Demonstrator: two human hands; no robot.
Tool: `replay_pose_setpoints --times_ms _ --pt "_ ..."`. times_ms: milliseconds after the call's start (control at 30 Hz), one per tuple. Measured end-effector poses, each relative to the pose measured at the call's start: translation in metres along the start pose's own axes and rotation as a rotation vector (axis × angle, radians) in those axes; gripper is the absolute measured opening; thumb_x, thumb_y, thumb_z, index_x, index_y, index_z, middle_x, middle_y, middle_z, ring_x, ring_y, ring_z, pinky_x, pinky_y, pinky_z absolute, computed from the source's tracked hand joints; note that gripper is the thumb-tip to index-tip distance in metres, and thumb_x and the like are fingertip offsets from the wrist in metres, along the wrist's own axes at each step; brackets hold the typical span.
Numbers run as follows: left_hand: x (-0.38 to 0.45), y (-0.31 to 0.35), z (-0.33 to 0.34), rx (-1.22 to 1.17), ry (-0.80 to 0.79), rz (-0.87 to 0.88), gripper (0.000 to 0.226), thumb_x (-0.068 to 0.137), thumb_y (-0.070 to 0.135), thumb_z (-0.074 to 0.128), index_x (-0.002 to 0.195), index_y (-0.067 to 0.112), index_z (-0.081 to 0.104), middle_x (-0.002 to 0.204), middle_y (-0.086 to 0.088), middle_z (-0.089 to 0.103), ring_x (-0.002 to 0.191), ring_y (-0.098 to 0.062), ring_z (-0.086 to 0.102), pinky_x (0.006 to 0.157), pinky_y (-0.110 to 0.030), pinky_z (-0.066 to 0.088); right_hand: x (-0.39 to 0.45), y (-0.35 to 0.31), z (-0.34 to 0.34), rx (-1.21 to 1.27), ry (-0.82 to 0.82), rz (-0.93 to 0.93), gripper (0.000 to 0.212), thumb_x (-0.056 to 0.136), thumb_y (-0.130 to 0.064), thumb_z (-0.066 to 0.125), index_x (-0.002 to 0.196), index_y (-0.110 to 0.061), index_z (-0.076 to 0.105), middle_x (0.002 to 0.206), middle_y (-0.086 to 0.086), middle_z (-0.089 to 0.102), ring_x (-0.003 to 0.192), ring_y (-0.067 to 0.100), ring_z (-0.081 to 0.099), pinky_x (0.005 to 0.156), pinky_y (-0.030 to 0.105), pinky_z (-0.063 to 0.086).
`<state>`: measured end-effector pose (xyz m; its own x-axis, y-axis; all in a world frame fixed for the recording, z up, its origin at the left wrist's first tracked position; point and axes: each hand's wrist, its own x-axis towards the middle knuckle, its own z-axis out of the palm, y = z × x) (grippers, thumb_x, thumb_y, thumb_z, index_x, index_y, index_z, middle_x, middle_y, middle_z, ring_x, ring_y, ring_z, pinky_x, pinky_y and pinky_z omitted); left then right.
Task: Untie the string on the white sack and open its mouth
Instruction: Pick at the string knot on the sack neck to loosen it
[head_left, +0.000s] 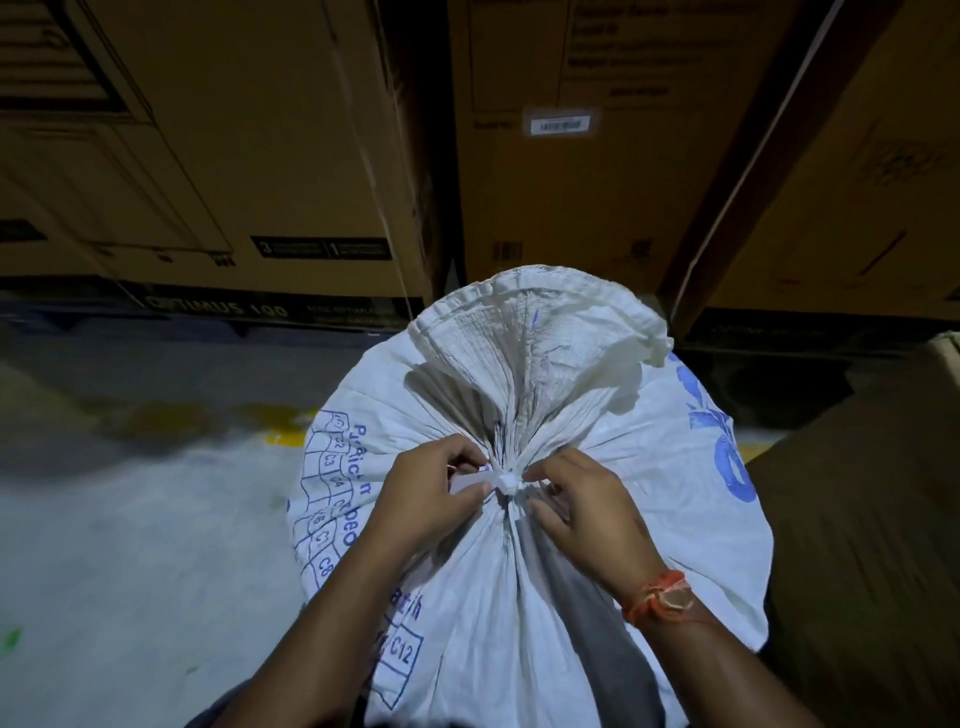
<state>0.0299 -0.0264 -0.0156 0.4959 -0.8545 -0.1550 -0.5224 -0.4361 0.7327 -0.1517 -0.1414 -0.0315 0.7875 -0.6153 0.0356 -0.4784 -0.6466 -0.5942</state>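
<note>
A full white woven sack (649, 467) with blue print stands in front of me, its neck gathered and its mouth fanned out above. A white string (506, 483) is knotted tight around the neck. My left hand (426, 493) pinches a flat white string end just left of the knot. My right hand (587, 506) pinches the string at the right side of the knot. An orange thread band circles my right wrist.
Large brown cardboard boxes (234, 156) stand stacked along the back, close behind the sack. Another brown box (862, 545) crowds the sack's right side. Pale concrete floor (130, 519) with a yellow mark lies to the left.
</note>
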Motion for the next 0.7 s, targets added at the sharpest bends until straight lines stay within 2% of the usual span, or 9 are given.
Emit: replay_pose_setpoints --times_ms 133,233,333,400,500,567,700 --pt "-0.004 -0.005 0.000 0.066 -0.022 -0.041 0.010 0.084 0.023 0.078 0.089 0.029 0.071 0.077 0.012 0.069 0.067 0.003 0.058 0.059 -0.015 0.039 0.002 -0.006 0.009 0.002 -0.008 0.041 0.025 0.086 -0.027 0.064 0.110 -0.029 0.068 0.100 -0.004 0.063 0.093 0.016 0.062 0.078 0.031 0.050" --pt "-0.006 -0.006 0.005 0.075 0.024 -0.095 0.010 0.086 0.022 0.073 0.080 0.028 0.068 0.074 0.007 0.073 0.067 -0.004 0.064 0.061 -0.027 0.046 0.002 -0.008 0.013 0.025 0.011 0.080 0.020 0.084 -0.026 0.066 0.105 -0.028 0.069 0.096 -0.004 0.064 0.090 0.017 0.063 0.077 0.033 0.052" --pt "-0.011 0.000 0.011 -0.166 0.036 -0.149 0.011 0.088 0.013 0.070 0.077 0.017 0.071 0.066 -0.004 0.075 0.062 -0.018 0.075 0.061 -0.035 0.062 0.002 -0.008 0.013 0.105 0.055 0.185 0.017 0.080 -0.024 0.073 0.097 -0.025 0.071 0.088 -0.008 0.069 0.082 0.014 0.065 0.076 0.033 0.054" --pt "-0.013 0.006 0.014 -0.265 0.034 -0.137 0.014 0.090 0.010 0.070 0.076 0.009 0.071 0.065 -0.010 0.075 0.058 -0.018 0.073 0.063 -0.038 0.064 0.003 -0.008 0.012 0.200 0.080 0.255 0.019 0.076 -0.021 0.078 0.094 -0.024 0.071 0.082 -0.008 0.071 0.078 0.010 0.067 0.075 0.030 0.056" --pt "-0.011 0.008 0.014 -0.342 0.019 -0.135 0.015 0.090 0.009 0.071 0.076 0.005 0.071 0.064 -0.010 0.074 0.057 -0.017 0.071 0.063 -0.039 0.064 0.005 -0.006 0.014 0.253 0.079 0.256 0.024 0.074 -0.018 0.081 0.091 -0.028 0.068 0.079 -0.007 0.070 0.075 0.007 0.067 0.073 0.026 0.055" --pt "-0.010 0.011 0.013 -0.341 0.011 -0.147 0.015 0.090 0.008 0.071 0.075 0.005 0.071 0.063 -0.008 0.074 0.057 -0.017 0.071 0.061 -0.034 0.063 0.006 -0.005 0.015 0.250 0.080 0.247 0.026 0.073 -0.017 0.081 0.090 -0.030 0.066 0.077 -0.006 0.070 0.074 0.005 0.065 0.070 0.023 0.053" --pt "-0.009 0.014 0.011 -0.362 -0.007 -0.162 0.016 0.090 0.009 0.072 0.074 0.005 0.071 0.067 -0.013 0.076 0.057 -0.016 0.070 0.057 -0.025 0.055 0.010 -0.004 0.019 0.219 0.127 0.229 0.019 0.073 -0.020 0.081 0.088 -0.025 0.070 0.079 -0.006 0.071 0.075 0.005 0.066 0.071 0.026 0.056"
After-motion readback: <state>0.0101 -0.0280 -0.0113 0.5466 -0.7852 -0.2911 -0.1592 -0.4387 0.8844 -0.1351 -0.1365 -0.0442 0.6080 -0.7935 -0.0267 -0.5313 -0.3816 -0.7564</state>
